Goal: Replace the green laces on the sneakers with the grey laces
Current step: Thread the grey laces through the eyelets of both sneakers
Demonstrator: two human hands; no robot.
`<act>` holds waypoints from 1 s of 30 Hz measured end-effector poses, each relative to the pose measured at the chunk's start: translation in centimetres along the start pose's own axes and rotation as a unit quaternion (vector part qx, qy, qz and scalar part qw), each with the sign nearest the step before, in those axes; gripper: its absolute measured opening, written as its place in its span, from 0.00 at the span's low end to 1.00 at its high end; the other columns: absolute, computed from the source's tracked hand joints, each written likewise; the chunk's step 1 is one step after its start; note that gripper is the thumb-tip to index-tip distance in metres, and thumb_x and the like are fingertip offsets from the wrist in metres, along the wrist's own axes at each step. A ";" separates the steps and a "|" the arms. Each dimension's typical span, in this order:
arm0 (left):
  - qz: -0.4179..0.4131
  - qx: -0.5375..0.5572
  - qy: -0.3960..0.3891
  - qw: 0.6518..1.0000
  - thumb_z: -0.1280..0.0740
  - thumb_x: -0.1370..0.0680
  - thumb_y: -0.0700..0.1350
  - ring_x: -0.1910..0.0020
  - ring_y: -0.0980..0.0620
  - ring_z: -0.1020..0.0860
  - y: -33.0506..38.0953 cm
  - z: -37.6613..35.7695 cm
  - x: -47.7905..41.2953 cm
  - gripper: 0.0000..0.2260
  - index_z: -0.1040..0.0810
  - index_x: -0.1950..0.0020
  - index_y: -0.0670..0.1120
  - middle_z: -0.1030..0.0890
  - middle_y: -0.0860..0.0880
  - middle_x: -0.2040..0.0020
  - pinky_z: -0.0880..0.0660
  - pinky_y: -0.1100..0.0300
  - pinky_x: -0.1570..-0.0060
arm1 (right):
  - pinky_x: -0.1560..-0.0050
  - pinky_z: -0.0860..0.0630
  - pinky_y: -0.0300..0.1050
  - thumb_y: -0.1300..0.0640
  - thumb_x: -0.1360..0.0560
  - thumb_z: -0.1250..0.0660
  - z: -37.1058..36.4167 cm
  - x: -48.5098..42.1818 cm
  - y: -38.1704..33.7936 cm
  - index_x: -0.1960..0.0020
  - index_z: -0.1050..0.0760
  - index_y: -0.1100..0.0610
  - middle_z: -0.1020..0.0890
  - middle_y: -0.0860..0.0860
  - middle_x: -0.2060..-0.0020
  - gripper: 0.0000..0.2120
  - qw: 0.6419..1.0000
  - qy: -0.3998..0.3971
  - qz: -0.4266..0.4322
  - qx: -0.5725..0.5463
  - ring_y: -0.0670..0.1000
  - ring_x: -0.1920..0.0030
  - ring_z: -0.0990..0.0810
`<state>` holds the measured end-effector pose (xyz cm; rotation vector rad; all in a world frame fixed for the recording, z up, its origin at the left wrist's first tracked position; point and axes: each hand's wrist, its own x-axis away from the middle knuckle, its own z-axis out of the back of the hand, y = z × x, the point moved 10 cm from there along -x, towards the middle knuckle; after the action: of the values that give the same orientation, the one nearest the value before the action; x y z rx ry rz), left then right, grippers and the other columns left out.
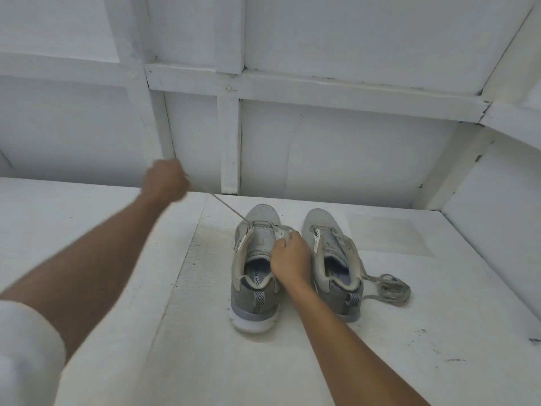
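Observation:
Two grey sneakers stand side by side on the white table, heels toward me. My left hand (165, 180) is raised to the upper left of the left sneaker (254, 276) and grips a grey lace (227, 207), which runs taut from the fist down to the shoe's front eyelets. My right hand (289, 257) rests on the left sneaker's right eyelet edge and pinches the other part of the lace there. The right sneaker (333, 259) is laced in grey. Its loose lace ends (390, 290) lie coiled on the table to its right.
The white table (409, 332) is scuffed, with dark marks near its right edge. A white panelled wall (322, 142) rises right behind the sneakers and a slanted white side panel (497, 215) closes in on the right.

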<state>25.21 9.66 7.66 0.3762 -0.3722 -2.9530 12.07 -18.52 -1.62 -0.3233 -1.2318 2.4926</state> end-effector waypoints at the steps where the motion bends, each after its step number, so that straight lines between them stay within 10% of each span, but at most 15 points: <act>1: 0.039 0.009 0.034 0.999 0.38 0.24 0.37 0.43 0.32 0.25 -2.2 2.2 -1.3 0.12 0.25 0.42 0.35 0.24 0.31 0.43 0.26 0.47 0.46 | 0.49 0.30 0.46 0.58 0.20 0.45 0.0 0.0 0.0 0.42 0.27 0.63 0.23 0.58 0.45 0.14 1.000 0.000 -0.001 -0.002 0.58 0.45 0.25; 4: 0.077 0.040 0.051 0.995 0.38 0.24 0.36 0.42 0.32 0.25 -4.1 3.6 -2.2 0.13 0.27 0.39 0.38 0.25 0.32 0.42 0.27 0.47 0.45 | 0.52 0.32 0.45 0.58 0.20 0.45 -0.1 0.0 0.0 0.43 0.27 0.64 0.23 0.59 0.46 0.13 1.000 0.001 -0.002 0.003 0.59 0.46 0.25; 8: -0.117 0.090 -0.146 0.978 0.36 0.21 0.41 0.38 0.39 0.25 4.8 -5.8 3.5 0.26 0.38 0.23 0.50 0.23 0.37 0.36 0.28 0.51 0.39 | 0.49 0.30 0.47 0.58 0.20 0.45 0.0 0.0 0.0 0.42 0.27 0.64 0.23 0.59 0.44 0.13 1.000 0.009 -0.004 0.016 0.60 0.44 0.25; 11: -0.175 0.026 -0.179 0.968 0.39 0.18 0.46 0.39 0.41 0.25 8.7 -10.5 8.0 0.17 0.28 0.30 0.46 0.23 0.41 0.37 0.28 0.52 0.43 | 0.47 0.31 0.48 0.58 0.20 0.45 0.1 0.0 -0.2 0.42 0.27 0.64 0.23 0.60 0.43 0.13 1.000 0.012 -0.002 0.026 0.61 0.43 0.26; 20: -0.008 0.050 0.015 0.999 0.37 0.23 0.39 0.46 0.33 0.24 0.7 -1.0 0.9 0.11 0.25 0.42 0.38 0.24 0.33 0.45 0.26 0.47 0.50 | 0.55 0.36 0.43 0.59 0.20 0.45 0.3 -0.1 0.2 0.43 0.27 0.65 0.23 0.59 0.45 0.13 1.000 0.018 -0.011 0.013 0.59 0.46 0.25; 25: 0.025 0.133 -0.057 0.989 0.33 0.21 0.44 0.44 0.40 0.22 -2.0 -0.3 -1.0 0.15 0.28 0.35 0.44 0.21 0.38 0.42 0.24 0.50 0.44 | 0.53 0.35 0.44 0.59 0.21 0.45 0.3 0.0 0.0 0.44 0.27 0.64 0.23 0.59 0.45 0.12 1.000 0.019 -0.006 0.003 0.59 0.46 0.25; 30: 0.073 0.350 -0.125 0.926 0.40 0.18 0.41 0.66 0.52 0.27 0.2 -2.8 1.2 0.11 0.24 0.40 0.37 0.17 0.43 0.54 0.33 0.62 0.69 | 0.53 0.36 0.44 0.58 0.20 0.45 0.2 0.0 0.0 0.44 0.27 0.64 0.23 0.59 0.45 0.12 1.000 0.010 -0.011 0.003 0.59 0.45 0.26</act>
<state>24.84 8.65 4.79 0.0265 -1.4245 -2.6229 11.98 -18.63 -1.50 -0.3315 -1.2134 2.4689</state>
